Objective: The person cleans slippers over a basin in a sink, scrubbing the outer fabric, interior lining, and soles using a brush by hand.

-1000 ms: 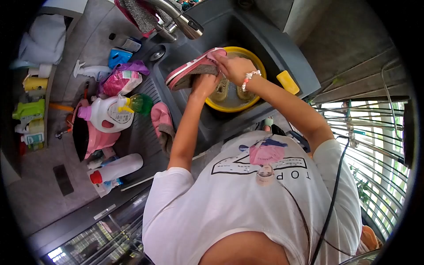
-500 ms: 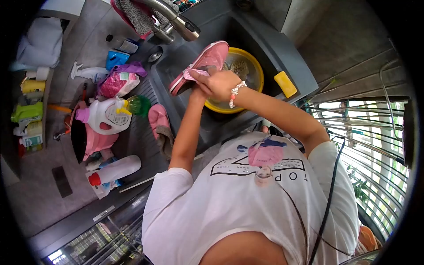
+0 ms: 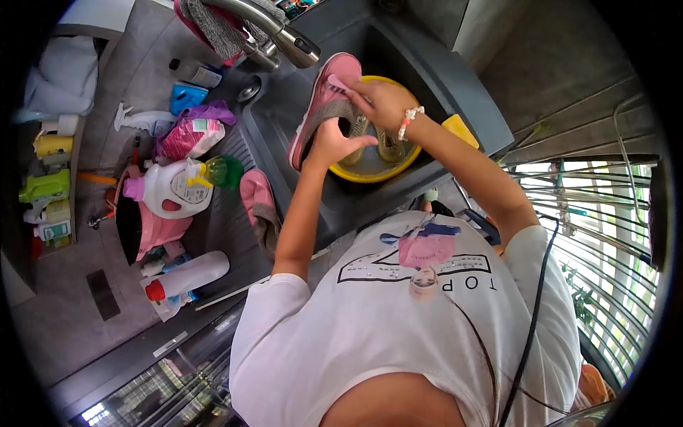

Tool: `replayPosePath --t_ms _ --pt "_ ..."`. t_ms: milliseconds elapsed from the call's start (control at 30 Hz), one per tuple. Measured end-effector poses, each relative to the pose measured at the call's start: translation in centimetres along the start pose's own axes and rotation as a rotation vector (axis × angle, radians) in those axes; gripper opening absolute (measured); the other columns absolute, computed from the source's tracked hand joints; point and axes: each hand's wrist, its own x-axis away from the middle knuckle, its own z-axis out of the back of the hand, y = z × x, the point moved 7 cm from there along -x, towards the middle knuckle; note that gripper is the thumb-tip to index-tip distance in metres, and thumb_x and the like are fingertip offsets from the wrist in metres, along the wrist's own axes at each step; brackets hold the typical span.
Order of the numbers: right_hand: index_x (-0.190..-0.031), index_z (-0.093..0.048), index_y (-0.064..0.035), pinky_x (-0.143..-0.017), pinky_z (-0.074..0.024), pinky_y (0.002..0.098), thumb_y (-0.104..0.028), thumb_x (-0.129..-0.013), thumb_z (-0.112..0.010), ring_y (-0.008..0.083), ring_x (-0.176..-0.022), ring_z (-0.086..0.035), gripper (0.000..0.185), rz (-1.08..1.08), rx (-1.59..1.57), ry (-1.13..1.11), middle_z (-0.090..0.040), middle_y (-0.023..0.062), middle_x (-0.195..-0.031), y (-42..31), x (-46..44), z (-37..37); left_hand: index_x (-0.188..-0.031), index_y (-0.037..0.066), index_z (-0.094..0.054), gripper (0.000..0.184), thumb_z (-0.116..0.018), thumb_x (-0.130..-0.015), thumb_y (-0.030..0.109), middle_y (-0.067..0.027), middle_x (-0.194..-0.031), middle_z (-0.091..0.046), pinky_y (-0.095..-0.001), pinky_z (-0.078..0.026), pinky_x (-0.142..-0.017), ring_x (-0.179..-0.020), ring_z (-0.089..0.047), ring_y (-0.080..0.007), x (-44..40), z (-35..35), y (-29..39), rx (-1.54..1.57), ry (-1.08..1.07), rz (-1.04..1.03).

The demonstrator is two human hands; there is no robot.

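A pink slip-on shoe (image 3: 308, 128) with a grey collar and pale sole edge is held over the sink, toe pointing away from me. My left hand (image 3: 333, 144) reaches into its opening and holds it up, with the thumb sticking out to the right; the other fingers are hidden inside. Pinched in my right hand (image 3: 390, 107) is a small pink scrub brush (image 3: 334, 84), its bristles against the top of the shoe near the toe. Beneath my hands, a yellow basin (image 3: 356, 178) holds water and something pale that I cannot make out.
The matching pink shoe (image 3: 255, 192) lies on the ridged drainboard. A faucet (image 3: 295, 46) overhangs the grey sink (image 3: 455, 78). A yellow sponge (image 3: 461, 131) rests on the sink's right edge. Left of the sink stand a white detergent jug (image 3: 167, 185) and a green bottle (image 3: 225, 171).
The shoe has turned in my left hand, so its top and grey collar now show. My right hand has moved the brush up and away, toward the toe.
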Motion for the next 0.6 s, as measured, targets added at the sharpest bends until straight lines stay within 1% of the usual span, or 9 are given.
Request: replayPosePath --t_ms 33,67,100,167,267,433,500,533,600 --pt "-0.122 -0.056 -0.0124 -0.068 -0.0479 0.0409 -0.023 -0.09 -0.051 0.0362 -0.077 -0.06 0.034 0.007 0.003 0.036 -0.063 0.0187 -0.089 -0.5 0.2 0.3 -0.114 -0.002 -0.053 0.064 -0.078 -0.069 0.036 -0.014 -0.11 -0.059 -0.035 -0.041 -0.089 -0.103 -0.055 -0.0268 0.0 0.3 0.6 0.132 0.097 -0.14" --pt "-0.127 -0.052 -0.0164 -0.067 -0.0477 0.0399 -0.023 -0.09 -0.051 0.0343 -0.077 -0.06 0.037 -0.022 0.011 -0.016 -0.062 0.0167 -0.083 -1.7 0.4 0.3 -0.118 -0.005 -0.049 0.078 -0.074 -0.071 0.051 -0.0113 -0.114 -0.056 -0.0325 -0.04 -0.091 -0.104 -0.054 -0.0228 0.1 -0.3 -1.2 0.459 0.112 -0.082" --pt "-0.131 -0.049 -0.0214 -0.065 -0.0477 0.0389 -0.024 -0.09 -0.052 0.0325 -0.073 -0.06 0.041 -0.004 0.095 0.0 -0.058 0.0152 -0.078 -2.7 0.5 0.5 -0.128 -0.006 -0.04 0.088 -0.056 -0.078 0.065 -0.0116 -0.124 -0.05 -0.0329 -0.037 -0.096 -0.114 -0.049 -0.0225 0.2 0.0 -0.7 0.611 0.075 -0.068" --pt "-0.132 -0.045 -0.0263 -0.055 -0.0481 0.0437 -0.03 -0.09 -0.05 0.0369 -0.061 -0.059 0.043 0.067 0.095 0.038 -0.059 0.0188 -0.079 -3.1 0.4 0.7 -0.134 -0.007 -0.031 0.095 -0.033 -0.083 0.073 -0.016 -0.133 -0.043 -0.0358 -0.033 -0.102 -0.123 -0.042 -0.0249 0.3 -0.2 -0.8 0.95 0.298 0.076" --pt "-0.134 -0.044 -0.0272 -0.054 -0.048 0.0399 -0.026 -0.089 -0.053 0.0336 -0.059 -0.057 0.046 0.108 0.169 0.028 -0.057 0.0141 -0.08 -3.2 1.4 0.3 -0.136 -0.008 -0.027 0.096 -0.023 -0.085 0.073 -0.0182 -0.136 -0.04 -0.0386 -0.029 -0.106 -0.127 -0.038 -0.0287 -0.1 -0.2 -0.4 1.349 0.257 0.182" --pt "-0.135 -0.041 -0.0269 -0.052 -0.0484 0.0406 -0.025 -0.088 -0.054 0.0339 -0.057 -0.058 0.048 0.094 0.313 -0.13 -0.056 0.0166 -0.079 -4.0 0.9 -0.5 -0.137 -0.009 -0.025 0.099 -0.023 -0.083 0.074 -0.0233 -0.14 -0.035 -0.0431 -0.028 -0.108 -0.129 -0.037 -0.0338 -0.5 -0.5 -0.7 1.562 0.399 0.212" --pt "-0.133 -0.043 -0.0258 -0.051 -0.0482 0.0409 -0.026 -0.088 -0.053 0.0326 -0.057 -0.058 0.046 0.146 0.282 -0.044 -0.056 0.016 -0.081 -4.7 -0.6 -0.7 -0.138 -0.01 -0.022 0.101 -0.026 -0.082 0.075 -0.0236 -0.143 -0.03 -0.0446 -0.024 -0.11 -0.132 -0.031 -0.0359 -1.0 -0.3 1.1 2.158 -0.045 -0.221" --pt "-0.129 -0.046 -0.0255 -0.05 -0.0491 0.043 -0.03 -0.089 -0.049 0.0339 -0.064 -0.062 0.041 0.115 0.285 -0.097 -0.059 0.0189 -0.084 -4.7 -0.7 -0.9 -0.138 -0.01 -0.022 0.101 -0.026 -0.082 0.075 -0.0236 -0.143 -0.03 -0.0446 -0.024 -0.11 -0.132 -0.031 -0.0359 -0.7 -0.1 0.4 2.158 -0.05 -0.221" --pt "-0.13 -0.045 -0.0253 -0.05 -0.0488 0.0406 -0.029 -0.089 -0.051 0.0318 -0.063 -0.061 0.042 0.154 0.332 -0.102 -0.058 0.0159 -0.084 -4.1 0.3 -0.2 -0.139 -0.008 -0.021 0.104 -0.03 -0.079 0.077 -0.023 -0.145 -0.026 -0.0453 -0.021 -0.111 -0.133 -0.028 -0.0359 -0.5 1.1 -0.4 1.803 0.373 0.119"
